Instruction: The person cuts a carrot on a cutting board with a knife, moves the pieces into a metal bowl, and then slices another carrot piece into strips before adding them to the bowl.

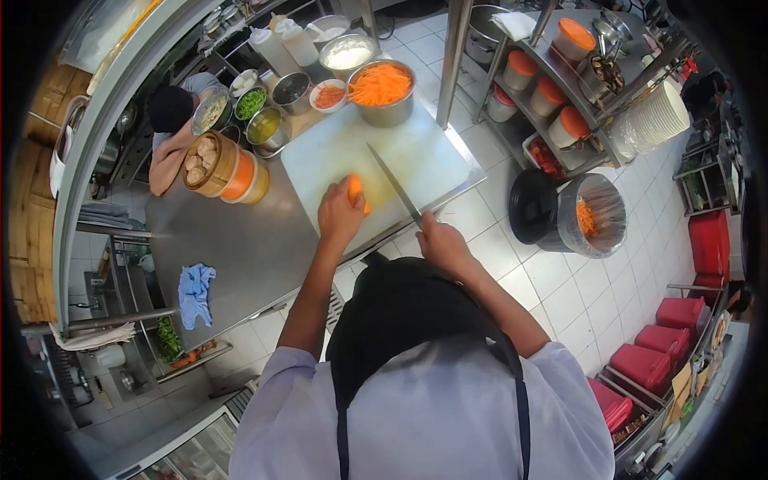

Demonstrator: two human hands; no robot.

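Note:
On the white cutting board (436, 152) lies a peeled carrot (354, 189), with my left hand (340, 214) closed around it. My right hand (442, 242) grips the handle of a kitchen knife (394, 182), whose long blade slants across the board to the right of the carrot, apart from it. Part of the carrot is hidden under my fingers. At the board's far edge stands a metal pot (386, 115) heaped with cut carrot sticks (381, 83).
Bowls of chopped greens (251, 101) and other ingredients line the table's far side near a bamboo steamer (206, 164). A blue cloth (195, 296) lies on the steel table (240, 272). A lined bin (600, 216) stands right; another person (178, 120) is far left.

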